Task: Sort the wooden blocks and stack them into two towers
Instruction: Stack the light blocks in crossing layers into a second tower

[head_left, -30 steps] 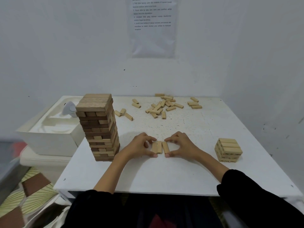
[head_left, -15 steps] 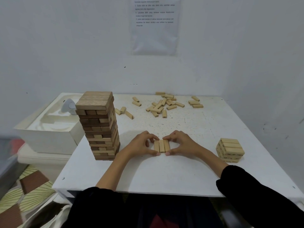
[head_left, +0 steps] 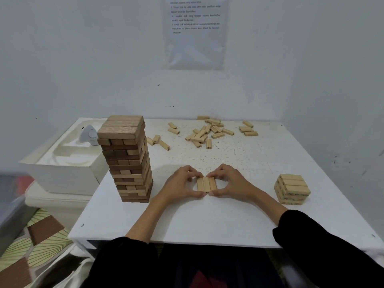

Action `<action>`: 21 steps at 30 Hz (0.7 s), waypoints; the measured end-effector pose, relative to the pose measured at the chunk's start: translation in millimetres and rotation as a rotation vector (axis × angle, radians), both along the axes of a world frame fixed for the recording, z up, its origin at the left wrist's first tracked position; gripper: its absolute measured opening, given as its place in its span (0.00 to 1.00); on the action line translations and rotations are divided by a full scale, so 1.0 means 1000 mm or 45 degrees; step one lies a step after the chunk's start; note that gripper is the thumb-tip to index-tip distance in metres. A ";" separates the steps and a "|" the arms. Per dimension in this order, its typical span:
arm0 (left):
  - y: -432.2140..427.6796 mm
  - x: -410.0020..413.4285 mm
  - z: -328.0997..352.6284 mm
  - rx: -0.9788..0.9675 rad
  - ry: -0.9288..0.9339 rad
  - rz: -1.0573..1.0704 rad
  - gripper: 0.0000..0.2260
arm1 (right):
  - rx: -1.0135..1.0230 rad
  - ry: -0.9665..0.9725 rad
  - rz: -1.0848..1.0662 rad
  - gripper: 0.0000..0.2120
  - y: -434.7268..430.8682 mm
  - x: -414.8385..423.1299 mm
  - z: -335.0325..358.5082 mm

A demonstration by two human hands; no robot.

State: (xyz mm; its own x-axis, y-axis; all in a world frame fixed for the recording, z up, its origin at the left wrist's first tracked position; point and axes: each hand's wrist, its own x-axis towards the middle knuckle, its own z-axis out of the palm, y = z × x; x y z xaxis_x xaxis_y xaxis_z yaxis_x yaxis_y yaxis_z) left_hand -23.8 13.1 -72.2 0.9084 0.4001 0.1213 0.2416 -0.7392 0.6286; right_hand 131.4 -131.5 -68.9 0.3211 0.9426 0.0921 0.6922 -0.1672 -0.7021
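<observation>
Three light wooden blocks lie side by side as one flat row on the white table, near its middle front. My left hand curls round the row's left side, thumb at the near end and fingers at the far end. My right hand grips the right side the same way. A tall tower of darker and light blocks stands at the left. A short stack of light blocks sits at the right. Several loose light blocks lie scattered at the back.
A white box with a small grey-white object in it stands left of the table, close behind the tall tower. White walls close in at the back and right. A paper sheet hangs on the back wall.
The three blocks, spread slightly apart a second ago, are now pressed tight into one row. Both hands have closed in round them.
</observation>
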 end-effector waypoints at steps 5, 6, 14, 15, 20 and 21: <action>-0.008 0.006 0.010 -0.034 -0.136 -0.024 0.25 | 0.036 -0.035 0.004 0.23 -0.011 0.007 0.017; -0.011 0.009 0.016 -0.049 -0.161 -0.040 0.24 | 0.045 -0.067 0.001 0.23 -0.016 0.009 0.022; -0.052 0.058 0.070 -0.038 -0.315 -0.200 0.20 | 0.076 -0.166 -0.126 0.23 -0.078 0.044 0.081; -0.059 0.067 0.074 -0.034 -0.318 -0.216 0.21 | 0.066 -0.173 -0.143 0.23 -0.086 0.050 0.085; -0.097 0.107 0.076 -0.051 -0.289 -0.294 0.21 | -0.022 -0.159 -0.204 0.22 -0.126 0.083 0.090; -0.104 0.113 0.073 -0.057 -0.283 -0.307 0.21 | -0.057 -0.158 -0.207 0.22 -0.133 0.089 0.089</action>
